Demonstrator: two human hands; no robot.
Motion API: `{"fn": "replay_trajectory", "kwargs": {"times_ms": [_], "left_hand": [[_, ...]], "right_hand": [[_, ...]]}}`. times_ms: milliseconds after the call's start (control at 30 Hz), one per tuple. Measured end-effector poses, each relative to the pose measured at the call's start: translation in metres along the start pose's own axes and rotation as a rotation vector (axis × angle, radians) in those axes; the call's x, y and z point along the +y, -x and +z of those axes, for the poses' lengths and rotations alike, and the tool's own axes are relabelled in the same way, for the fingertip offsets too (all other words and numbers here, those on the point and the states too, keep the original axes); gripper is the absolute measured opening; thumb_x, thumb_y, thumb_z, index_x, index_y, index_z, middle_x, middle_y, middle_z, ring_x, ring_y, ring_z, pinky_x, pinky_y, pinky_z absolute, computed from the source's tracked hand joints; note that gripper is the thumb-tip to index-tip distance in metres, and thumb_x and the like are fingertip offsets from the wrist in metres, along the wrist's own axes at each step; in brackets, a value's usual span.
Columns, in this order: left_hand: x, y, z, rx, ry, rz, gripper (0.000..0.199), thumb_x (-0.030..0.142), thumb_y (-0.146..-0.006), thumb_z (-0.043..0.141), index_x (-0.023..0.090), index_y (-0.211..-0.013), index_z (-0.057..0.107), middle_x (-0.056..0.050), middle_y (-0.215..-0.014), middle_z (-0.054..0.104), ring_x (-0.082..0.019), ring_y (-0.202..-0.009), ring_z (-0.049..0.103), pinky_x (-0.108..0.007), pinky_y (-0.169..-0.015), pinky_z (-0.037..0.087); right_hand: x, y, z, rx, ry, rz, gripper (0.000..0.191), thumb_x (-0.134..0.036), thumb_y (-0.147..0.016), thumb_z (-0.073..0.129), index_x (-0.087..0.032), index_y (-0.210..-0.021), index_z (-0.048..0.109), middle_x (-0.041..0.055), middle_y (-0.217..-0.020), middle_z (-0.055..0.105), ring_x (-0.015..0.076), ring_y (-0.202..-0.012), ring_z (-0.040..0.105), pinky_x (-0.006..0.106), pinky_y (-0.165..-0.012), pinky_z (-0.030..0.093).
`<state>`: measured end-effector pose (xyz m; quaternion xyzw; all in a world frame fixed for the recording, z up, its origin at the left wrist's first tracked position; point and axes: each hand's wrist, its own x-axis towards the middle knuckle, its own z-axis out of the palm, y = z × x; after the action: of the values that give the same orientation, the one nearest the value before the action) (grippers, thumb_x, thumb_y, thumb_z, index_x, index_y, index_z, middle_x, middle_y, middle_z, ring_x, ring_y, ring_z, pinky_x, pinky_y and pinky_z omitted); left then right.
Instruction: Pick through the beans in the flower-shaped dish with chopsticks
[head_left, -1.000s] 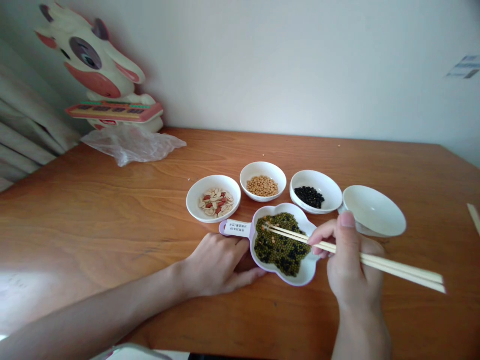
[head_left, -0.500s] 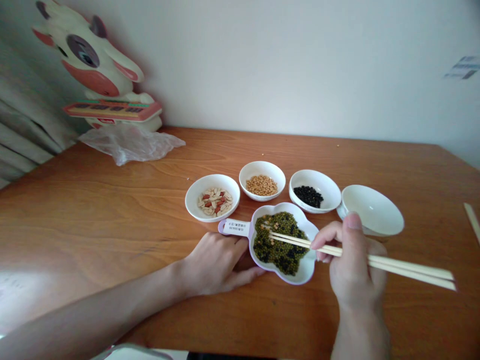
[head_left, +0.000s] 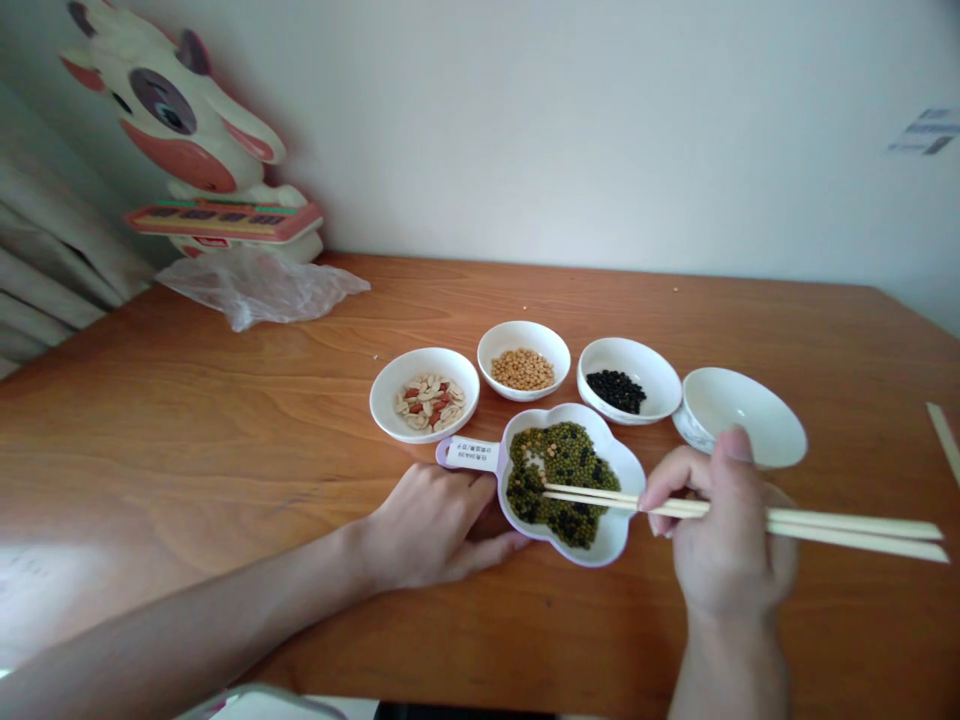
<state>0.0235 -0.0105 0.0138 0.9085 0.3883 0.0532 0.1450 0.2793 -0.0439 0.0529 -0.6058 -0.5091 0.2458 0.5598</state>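
My right hand (head_left: 727, 545) is closed round a pair of wooden chopsticks (head_left: 840, 525), their tips close together among mung beans (head_left: 581, 470). These green beans, mixed with dark beans and a few yellow ones, lie in a white flower-shaped dish (head_left: 628, 480) with a lilac rim and labelled handle. My left hand (head_left: 442, 525) rests on the table and steadies that dish at the handle's base, thumb along the near rim; its other fingertips are hidden beneath. Behind stand white bowls: one with peanuts (head_left: 430, 403), one with yellow beans (head_left: 523, 369), one with black beans (head_left: 615, 391).
A fourth white bowl (head_left: 757, 415) at the right shows no contents. A clear plastic bag (head_left: 262, 287) lies before a cow-shaped toy keyboard (head_left: 225, 220) at the back left. Another pale stick (head_left: 943, 440) lies at the right edge of the wooden table (head_left: 225, 420).
My right hand has moved slightly right and toward me with the chopsticks. Their tips have shifted nearer within the beans, which are somewhat rearranged. My left hand and the dish have stayed put.
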Motion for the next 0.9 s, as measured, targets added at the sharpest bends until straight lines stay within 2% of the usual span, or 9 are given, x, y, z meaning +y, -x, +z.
{"fn": "replay_trajectory", "kwargs": {"times_ms": [167,300,433,533,633,733,900], "left_hand": [[0.0005,-0.0002,0.0008,0.008,0.008,0.006,0.053,0.068,-0.101,0.048,0.018,-0.093,0.064,-0.01,-0.091,0.074,-0.022,-0.073,0.068,-0.031,-0.065,0.053],[-0.0006,-0.0001,0.0013,-0.004,0.006,0.008,0.053,0.067,-0.101,0.047,0.018,-0.094,0.064,-0.01,-0.092,0.075,-0.022,-0.073,0.068,-0.031,-0.065,0.053],[-0.0003,-0.0003,0.0016,-0.003,0.005,0.007,0.054,0.068,-0.101,0.046,0.018,-0.095,0.065,-0.01,-0.093,0.075,-0.023,-0.074,0.069,-0.032,-0.065,0.053],[0.0006,-0.0004,0.0022,0.004,-0.003,0.009,0.054,0.068,-0.101,0.046,0.018,-0.096,0.065,-0.01,-0.093,0.075,-0.024,-0.078,0.071,-0.033,-0.068,0.054],[0.0011,-0.0004,0.0028,0.008,-0.013,0.002,0.055,0.069,-0.101,0.047,0.018,-0.094,0.065,-0.011,-0.092,0.075,-0.024,-0.077,0.071,-0.033,-0.068,0.054],[0.0011,-0.0004,0.0028,0.0,-0.017,0.0,0.056,0.07,-0.101,0.045,0.018,-0.095,0.065,-0.011,-0.093,0.075,-0.025,-0.077,0.071,-0.035,-0.068,0.055],[0.0013,-0.0009,0.0021,-0.028,-0.009,0.0,0.056,0.069,-0.102,0.042,0.018,-0.098,0.065,-0.011,-0.095,0.076,-0.026,-0.078,0.072,-0.036,-0.068,0.056]], "right_hand": [[0.0065,0.0003,0.0071,0.064,0.015,0.035,0.077,-0.07,-0.1,0.038,-0.02,-0.052,0.069,0.0037,-0.045,0.059,0.0125,-0.044,0.055,0.028,-0.043,0.04],[0.0057,0.0005,0.0038,0.111,-0.018,0.009,0.076,-0.069,-0.1,0.039,-0.02,-0.05,0.069,0.0031,-0.042,0.056,0.0119,-0.041,0.052,0.028,-0.041,0.038],[0.005,-0.0012,0.0012,0.051,0.003,0.01,0.08,-0.069,-0.101,0.035,-0.02,-0.046,0.066,0.003,-0.038,0.052,0.0117,-0.039,0.051,0.027,-0.04,0.037],[0.0052,-0.0015,0.0051,0.012,0.019,0.028,0.079,-0.071,-0.101,0.035,-0.02,-0.05,0.068,0.0034,-0.042,0.057,0.0116,-0.041,0.053,0.027,-0.041,0.038],[0.0057,-0.0005,0.0086,0.032,0.017,0.019,0.075,-0.069,-0.101,0.04,-0.019,-0.054,0.069,0.0037,-0.048,0.062,0.0112,-0.045,0.056,0.025,-0.044,0.041],[0.0068,0.0006,0.0067,0.041,-0.024,0.015,0.076,-0.069,-0.101,0.038,-0.02,-0.053,0.069,0.0036,-0.045,0.059,0.0118,-0.043,0.055,0.026,-0.042,0.041],[0.0068,0.0021,0.0024,-0.107,-0.064,0.017,0.079,-0.067,-0.103,0.033,-0.02,-0.05,0.067,0.004,-0.043,0.057,0.0123,-0.041,0.055,0.027,-0.041,0.04]]}}
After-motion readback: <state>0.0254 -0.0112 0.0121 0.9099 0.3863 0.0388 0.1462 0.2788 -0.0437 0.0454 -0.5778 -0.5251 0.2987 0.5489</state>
